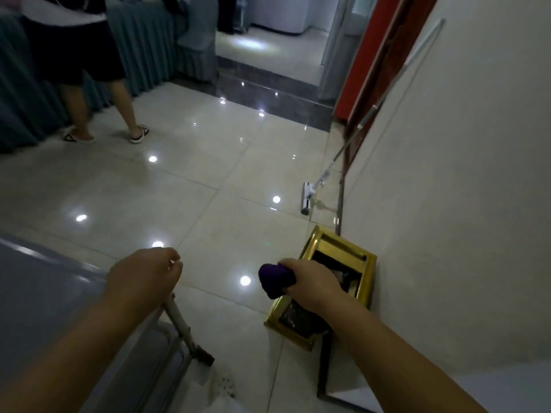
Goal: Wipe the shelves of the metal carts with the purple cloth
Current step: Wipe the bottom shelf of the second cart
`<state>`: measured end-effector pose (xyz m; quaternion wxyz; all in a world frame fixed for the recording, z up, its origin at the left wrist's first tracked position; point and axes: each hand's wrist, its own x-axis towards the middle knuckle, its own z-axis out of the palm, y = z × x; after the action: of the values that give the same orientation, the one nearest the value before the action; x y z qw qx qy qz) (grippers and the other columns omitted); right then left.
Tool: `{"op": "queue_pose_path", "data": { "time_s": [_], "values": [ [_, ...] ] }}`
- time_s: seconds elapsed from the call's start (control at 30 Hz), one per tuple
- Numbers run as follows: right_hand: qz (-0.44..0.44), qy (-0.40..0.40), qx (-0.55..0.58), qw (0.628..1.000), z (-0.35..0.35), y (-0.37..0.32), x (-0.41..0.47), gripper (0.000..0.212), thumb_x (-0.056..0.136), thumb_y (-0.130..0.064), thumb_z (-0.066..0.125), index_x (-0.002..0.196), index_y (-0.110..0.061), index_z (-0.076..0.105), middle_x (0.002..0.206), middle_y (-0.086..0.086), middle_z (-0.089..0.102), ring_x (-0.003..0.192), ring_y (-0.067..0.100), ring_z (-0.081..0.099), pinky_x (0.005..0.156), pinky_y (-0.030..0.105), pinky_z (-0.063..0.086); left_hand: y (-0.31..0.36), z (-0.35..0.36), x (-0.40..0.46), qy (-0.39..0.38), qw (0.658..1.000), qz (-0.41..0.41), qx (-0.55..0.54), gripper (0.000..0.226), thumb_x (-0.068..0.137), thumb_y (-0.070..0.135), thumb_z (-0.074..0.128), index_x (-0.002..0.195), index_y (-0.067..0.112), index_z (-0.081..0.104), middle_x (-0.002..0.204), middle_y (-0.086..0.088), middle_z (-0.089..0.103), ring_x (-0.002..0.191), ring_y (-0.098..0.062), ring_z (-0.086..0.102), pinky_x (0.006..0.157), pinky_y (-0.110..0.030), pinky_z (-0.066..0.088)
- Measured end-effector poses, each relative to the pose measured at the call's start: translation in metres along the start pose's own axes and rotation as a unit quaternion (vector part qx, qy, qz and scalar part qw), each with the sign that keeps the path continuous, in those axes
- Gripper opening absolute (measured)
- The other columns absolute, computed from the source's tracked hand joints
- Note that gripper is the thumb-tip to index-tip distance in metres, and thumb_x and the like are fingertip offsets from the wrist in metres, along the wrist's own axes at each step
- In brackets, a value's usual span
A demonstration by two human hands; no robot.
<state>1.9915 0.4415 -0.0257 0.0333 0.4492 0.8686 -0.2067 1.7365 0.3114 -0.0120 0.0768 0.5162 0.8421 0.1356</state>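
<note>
Low at five o'clock, the right hand [313, 281] has its fingers clenched round the cloth [275, 278], a purple wad bunched tight and bulging out past the thumb side, held in the air above the floor [179, 180]. Soft and light as it looks, the cloth should squash to any shape; spread flat under the palm it would likely wipe better than as a ball. At seven o'clock the left hand [146, 275] hangs with fingers loosely curled and grasping nothing, above a pale tube [176, 320] that may be part of a cart; a grey slab [38, 281] at eight o'clock could be its shelf, though I cannot tell. Under the right wrist a gold-framed bin [366, 281] lies by the wall [462, 174], dark inside, contents too dim to name. At three o'clock a mop [308, 198] leans on the wall; at eleven a person [74, 55] stands.
</note>
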Motion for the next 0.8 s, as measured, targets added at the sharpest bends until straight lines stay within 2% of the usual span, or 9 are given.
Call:
{"op": "queue_pose_path", "data": {
  "time_s": [0.1, 0.2, 0.33, 0.4, 0.5, 0.6, 0.7, 0.8],
  "values": [
    [-0.020, -0.006, -0.014, 1.000, -0.019, -0.011, 0.069, 0.041, 0.088, -0.022, 0.061, 0.128, -0.029, 0.053, 0.104, -0.001, 0.064, 0.092, 0.018, 0.060, 0.077, 0.031, 0.050, -0.018, 0.000, 0.051, 0.011, 1.000, -0.027, 0.011, 0.028, 0.096, 0.032, 0.047, 0.115, 0.020, 0.064, 0.105, 0.000, 0.066, 0.089, -0.015, 0.060, 0.072, -0.026, 0.046],
    [-0.037, -0.018, -0.022, 0.999, -0.036, -0.029, 0.133, 0.040, 0.088, -0.023, 0.061, 0.127, -0.029, 0.053, 0.102, -0.001, 0.065, 0.089, 0.017, 0.062, 0.077, 0.033, 0.053, -0.040, 0.000, 0.095, 0.013, 0.999, -0.044, 0.017, 0.029, 0.096, 0.032, 0.046, 0.114, 0.020, 0.065, 0.104, 0.001, 0.067, 0.089, -0.015, 0.060, 0.073, -0.027, 0.047],
    [-0.079, -0.036, -0.053, 0.995, -0.051, -0.055, 0.203, 0.039, 0.089, -0.024, 0.060, 0.127, -0.029, 0.053, 0.096, -0.004, 0.065, 0.080, 0.013, 0.061, 0.069, 0.026, 0.050, -0.068, 0.003, 0.131, 0.030, 0.995, -0.094, 0.004, 0.026, 0.095, 0.031, 0.048, 0.109, 0.019, 0.067, 0.099, 0.001, 0.068, 0.082, -0.015, 0.060, 0.062, -0.025, 0.039],
    [-0.105, -0.056, -0.076, 0.990, -0.054, -0.070, 0.237, 0.040, 0.089, -0.025, 0.060, 0.128, -0.029, 0.053, 0.096, -0.004, 0.066, 0.078, 0.013, 0.062, 0.066, 0.025, 0.049, -0.085, 0.007, 0.140, 0.026, 0.991, -0.131, -0.007, 0.027, 0.095, 0.032, 0.048, 0.110, 0.020, 0.066, 0.102, 0.001, 0.068, 0.087, -0.016, 0.061, 0.065, -0.026, 0.041],
    [-0.139, -0.090, -0.099, 0.981, -0.051, -0.099, 0.287, 0.042, 0.087, -0.023, 0.059, 0.128, -0.031, 0.053, 0.095, -0.003, 0.066, 0.077, 0.016, 0.065, 0.070, 0.032, 0.055, -0.115, 0.017, 0.147, 0.017, 0.978, -0.205, -0.044, 0.025, 0.094, 0.028, 0.050, 0.108, 0.017, 0.067, 0.103, -0.002, 0.069, 0.089, -0.020, 0.062, 0.073, -0.030, 0.048],
    [-0.191, -0.127, -0.104, 0.968, -0.037, -0.130, 0.337, 0.042, 0.086, -0.023, 0.061, 0.126, -0.031, 0.054, 0.096, -0.003, 0.067, 0.079, 0.015, 0.064, 0.069, 0.030, 0.054, -0.143, 0.019, 0.147, 0.034, 0.956, -0.282, -0.072, 0.018, 0.092, 0.021, 0.054, 0.098, 0.013, 0.069, 0.095, -0.007, 0.070, 0.082, -0.024, 0.062, 0.068, -0.031, 0.045],
    [-0.258, -0.163, -0.112, 0.946, -0.021, -0.162, 0.389, 0.043, 0.087, -0.024, 0.062, 0.128, -0.029, 0.054, 0.102, -0.002, 0.068, 0.086, 0.016, 0.063, 0.067, 0.025, 0.046, -0.162, 0.012, 0.155, 0.038, 0.935, -0.345, -0.072, 0.022, 0.091, 0.017, 0.055, 0.071, 0.014, 0.062, 0.072, -0.006, 0.062, 0.069, -0.025, 0.060, 0.058, -0.031, 0.037],
    [-0.318, -0.199, -0.109, 0.921, -0.009, -0.192, 0.446, 0.045, 0.087, -0.023, 0.062, 0.131, -0.027, 0.054, 0.107, 0.000, 0.067, 0.092, 0.018, 0.063, 0.070, 0.025, 0.044, -0.184, 0.011, 0.177, 0.072, 0.905, -0.411, -0.080, 0.029, 0.091, 0.022, 0.053, 0.062, 0.019, 0.053, 0.065, -0.002, 0.056, 0.061, -0.019, 0.055, 0.061, -0.033, 0.046]
  ]
}}
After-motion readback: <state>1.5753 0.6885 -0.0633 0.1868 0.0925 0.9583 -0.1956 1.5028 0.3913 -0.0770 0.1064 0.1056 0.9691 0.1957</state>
